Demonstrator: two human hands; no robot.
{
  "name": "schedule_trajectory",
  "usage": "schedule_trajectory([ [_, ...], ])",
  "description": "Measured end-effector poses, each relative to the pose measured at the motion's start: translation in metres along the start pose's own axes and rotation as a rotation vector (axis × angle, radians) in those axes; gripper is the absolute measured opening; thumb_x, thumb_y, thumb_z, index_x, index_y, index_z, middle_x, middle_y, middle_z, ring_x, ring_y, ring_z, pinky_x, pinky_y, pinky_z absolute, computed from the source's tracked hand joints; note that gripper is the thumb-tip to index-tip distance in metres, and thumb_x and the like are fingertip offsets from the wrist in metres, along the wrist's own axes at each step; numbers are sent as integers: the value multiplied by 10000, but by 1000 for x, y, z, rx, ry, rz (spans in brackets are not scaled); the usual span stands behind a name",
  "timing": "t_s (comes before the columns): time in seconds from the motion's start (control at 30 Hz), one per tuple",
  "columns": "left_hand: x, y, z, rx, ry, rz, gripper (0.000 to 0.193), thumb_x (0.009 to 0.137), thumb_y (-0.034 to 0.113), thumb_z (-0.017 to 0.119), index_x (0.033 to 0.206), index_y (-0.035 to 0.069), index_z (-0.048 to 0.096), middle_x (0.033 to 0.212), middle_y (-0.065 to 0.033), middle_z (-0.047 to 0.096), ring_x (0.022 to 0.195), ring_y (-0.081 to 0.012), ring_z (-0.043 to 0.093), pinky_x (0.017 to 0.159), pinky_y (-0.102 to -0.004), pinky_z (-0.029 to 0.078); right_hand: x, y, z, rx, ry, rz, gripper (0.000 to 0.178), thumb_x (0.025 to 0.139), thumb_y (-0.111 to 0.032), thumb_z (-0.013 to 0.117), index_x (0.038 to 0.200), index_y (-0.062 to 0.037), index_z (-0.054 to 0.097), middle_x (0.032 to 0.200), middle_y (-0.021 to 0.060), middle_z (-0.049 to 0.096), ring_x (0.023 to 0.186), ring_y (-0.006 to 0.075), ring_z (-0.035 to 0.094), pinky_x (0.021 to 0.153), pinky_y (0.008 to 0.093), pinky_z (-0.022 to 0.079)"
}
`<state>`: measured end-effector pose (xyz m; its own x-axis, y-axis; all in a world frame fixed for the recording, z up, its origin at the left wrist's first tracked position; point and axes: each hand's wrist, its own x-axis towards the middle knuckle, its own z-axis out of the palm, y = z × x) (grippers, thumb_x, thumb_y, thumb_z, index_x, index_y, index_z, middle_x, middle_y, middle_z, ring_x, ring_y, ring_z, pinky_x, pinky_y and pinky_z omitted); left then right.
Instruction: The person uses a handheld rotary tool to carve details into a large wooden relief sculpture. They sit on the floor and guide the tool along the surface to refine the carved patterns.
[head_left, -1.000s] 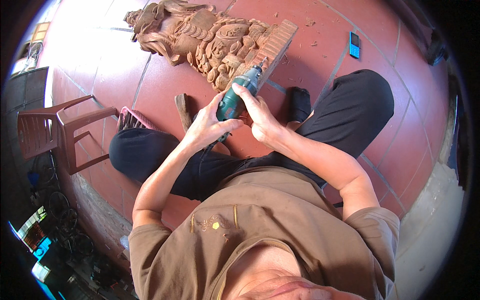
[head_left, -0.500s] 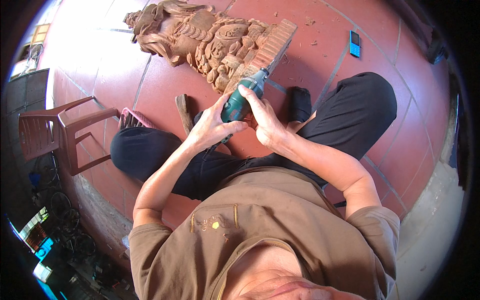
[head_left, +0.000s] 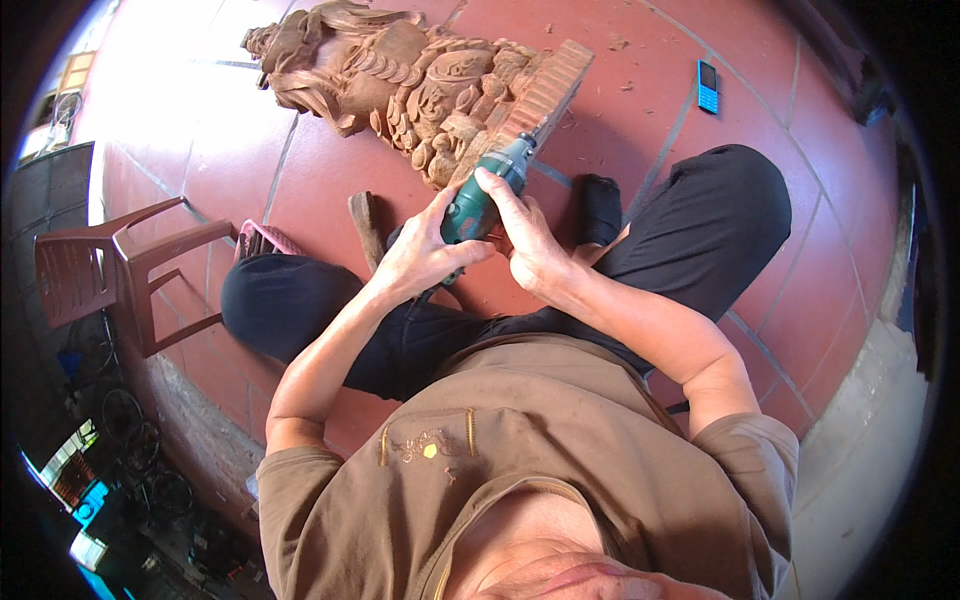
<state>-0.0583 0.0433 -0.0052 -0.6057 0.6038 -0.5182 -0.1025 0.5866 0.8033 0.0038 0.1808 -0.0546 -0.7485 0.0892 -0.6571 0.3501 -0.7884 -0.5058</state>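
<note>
At twelve o'clock, a green grinder (head_left: 478,202) is gripped by both hands, left hand (head_left: 425,255) and right hand (head_left: 525,240), fingers wrapped around it, its tip against the carving (head_left: 420,80).

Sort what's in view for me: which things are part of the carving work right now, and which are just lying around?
In use:
- green power tool, held by the left hand and right hand
- carved wooden statue, with the tool's tip against it

Lying about:
- blue phone on the tiles
- brown plastic chair
- wooden-handled tool on the floor
- wood chips
</note>
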Motion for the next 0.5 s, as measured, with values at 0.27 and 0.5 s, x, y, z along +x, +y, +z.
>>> schedule_trajectory([
  [0.27,-1,-7,-2,-29,43,57,859,727,323,777,1412,4,368,927,-132,641,775,-184,647,691,-310,527,-1,-4,10,-2,15,23,461,824,-427,724,1046,-42,603,928,59,639,796,151,632,709,311,520],
  [0.5,-3,-6,-5,-78,59,37,841,738,301,781,1408,5,366,921,-122,638,717,-150,640,643,-295,534,5,-1,17,-17,39,14,482,814,-427,733,1053,-30,602,934,68,636,810,162,620,745,321,502],
])
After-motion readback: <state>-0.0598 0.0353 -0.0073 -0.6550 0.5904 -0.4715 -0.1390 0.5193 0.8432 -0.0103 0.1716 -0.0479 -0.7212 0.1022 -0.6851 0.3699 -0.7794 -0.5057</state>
